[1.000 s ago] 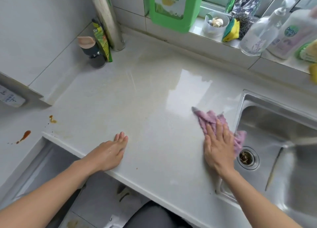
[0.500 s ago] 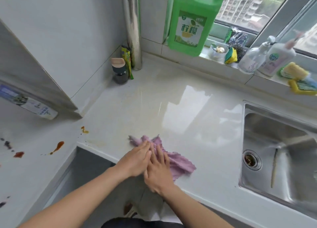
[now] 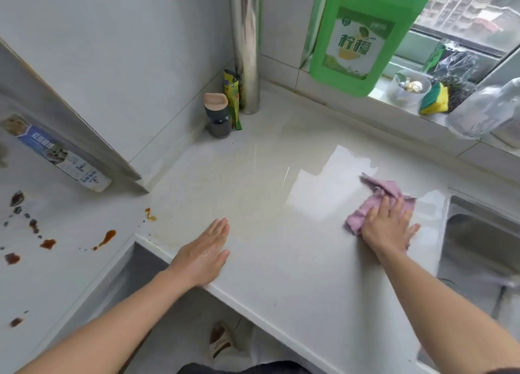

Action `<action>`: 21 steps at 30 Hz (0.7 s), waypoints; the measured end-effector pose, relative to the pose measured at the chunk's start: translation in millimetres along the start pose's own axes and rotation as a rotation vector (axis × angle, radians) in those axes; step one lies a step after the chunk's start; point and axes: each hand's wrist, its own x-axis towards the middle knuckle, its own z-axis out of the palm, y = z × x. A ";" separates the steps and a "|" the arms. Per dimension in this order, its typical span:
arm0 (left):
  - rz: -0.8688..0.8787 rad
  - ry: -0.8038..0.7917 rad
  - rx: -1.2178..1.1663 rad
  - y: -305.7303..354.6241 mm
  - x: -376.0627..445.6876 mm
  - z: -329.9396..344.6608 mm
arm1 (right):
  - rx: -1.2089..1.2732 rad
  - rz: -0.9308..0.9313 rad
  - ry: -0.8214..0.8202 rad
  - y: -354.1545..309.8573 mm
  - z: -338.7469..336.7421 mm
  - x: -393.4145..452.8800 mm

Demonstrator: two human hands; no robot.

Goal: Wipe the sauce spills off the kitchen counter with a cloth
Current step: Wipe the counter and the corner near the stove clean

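Observation:
A crumpled purple cloth (image 3: pixel 374 197) lies on the white counter (image 3: pixel 267 199) near the sink's left edge. My right hand (image 3: pixel 389 227) presses flat on the cloth's near part, fingers spread. My left hand (image 3: pixel 206 251) rests flat on the counter near its front edge, fingers straight, holding nothing. Brown sauce spills (image 3: pixel 105 238) dot the lower white surface at the left, with a small orange smear (image 3: pixel 149 214) at the counter's left corner.
A steel sink (image 3: pixel 484 250) sits at the right. In the back corner stand a dark jar (image 3: pixel 216 116), a yellow-green packet (image 3: pixel 233 98) and a metal pipe (image 3: pixel 246 44). A green detergent jug (image 3: pixel 360 33), sponge (image 3: pixel 434 99) and bottles line the windowsill.
The cloth and my right hand have swept from the counter's front middle to the right, beside the sink. My left hand has come off the cloth and lies flat on the counter.

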 end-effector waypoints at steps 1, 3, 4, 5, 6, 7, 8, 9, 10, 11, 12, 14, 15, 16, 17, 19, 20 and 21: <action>-0.018 0.000 -0.002 0.7 1.2 -2.2 | 0.010 0.054 0.009 -4.6 -6.5 20.3; -0.055 -0.044 -0.017 4.7 4.3 -3.8 | 0.041 0.126 -0.010 -20.2 -16.6 61.4; -0.072 -0.053 -0.030 5.9 6.2 -3.7 | 0.070 0.141 -0.011 -31.6 -20.5 79.1; -0.080 -0.054 -0.036 5.1 6.8 -3.3 | 0.089 0.132 0.008 -45.5 -20.1 93.4; -0.076 -0.054 -0.051 4.6 8.4 -6.3 | 0.098 0.094 0.021 -63.9 -19.0 102.6; -0.081 -0.062 -0.073 3.4 12.0 -8.8 | 0.095 0.017 0.016 -86.3 -13.2 108.8; -0.083 -0.064 -0.092 1.1 14.4 -9.9 | 0.087 -0.097 0.001 -110.9 -5.5 106.1; -0.074 -0.054 -0.110 -2.1 14.1 -11.2 | 0.067 -0.241 -0.008 -136.5 2.6 91.6; -0.069 -0.046 -0.137 -3.6 14.7 -11.9 | 0.047 -0.400 -0.025 -158.5 14.4 70.0; -0.079 -0.015 -0.175 -4.5 14.2 -13.5 | 0.030 -0.559 -0.042 -176.6 26.4 41.0; -0.102 0.061 -0.224 -2.7 13.9 -15.6 | 0.010 -0.705 -0.065 -187.6 39.1 6.9; -0.124 0.375 -0.246 0.5 14.0 -21.8 | -0.046 -0.960 -0.104 -187.0 61.3 -70.0; -0.130 0.524 -0.212 0.8 15.0 -28.2 | -0.089 -1.078 -0.129 -177.7 69.7 -105.8; -0.125 0.606 -0.176 -0.2 18.3 -33.2 | -0.124 -1.178 -0.158 -162.5 74.8 -133.8; -0.115 0.621 -0.150 -2.4 21.6 -36.7 | -0.141 -1.265 -0.184 -144.5 77.9 -151.5; -0.061 0.536 -0.081 -5.7 28.1 -38.9 | -0.140 -1.362 -0.196 -106.6 79.8 -152.1; -0.032 0.478 -0.042 -6.4 30.1 -36.7 | -0.138 -1.354 -0.183 -91.8 76.7 -136.7; -0.011 0.423 -0.007 -6.7 31.7 -34.6 | -0.134 -1.302 -0.153 -80.7 71.2 -113.8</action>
